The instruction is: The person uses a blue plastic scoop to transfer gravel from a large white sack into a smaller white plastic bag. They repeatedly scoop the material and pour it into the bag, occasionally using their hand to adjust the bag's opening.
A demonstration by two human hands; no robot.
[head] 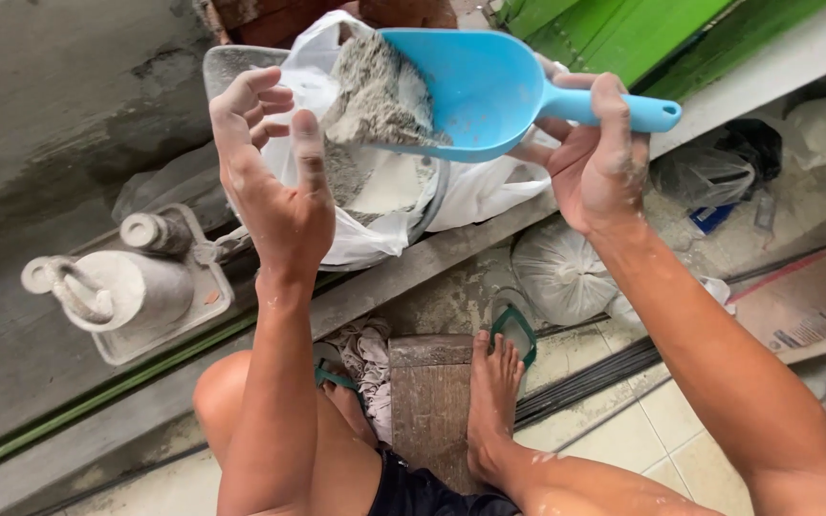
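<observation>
Our right hand (597,167) grips the blue scoop (475,86) by its handle, tilted so grey powder (372,96) slides into the white bag (384,196) at twelve o'clock; our left hand (270,177) is open, fingers spread at the bag's nine o'clock edge, seemingly to steady it. A dusty weight (112,287) sits at nine o'clock.

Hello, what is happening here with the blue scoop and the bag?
A person squats on the floor. The right hand holds a blue plastic scoop by its handle, tipped over a white plastic bag, and grey powder lies at the scoop's mouth. The left hand is open beside the bag, palm up, holding nothing. To the left, a dusty grey tray carries round weights. A tied bag lies on the floor.
</observation>
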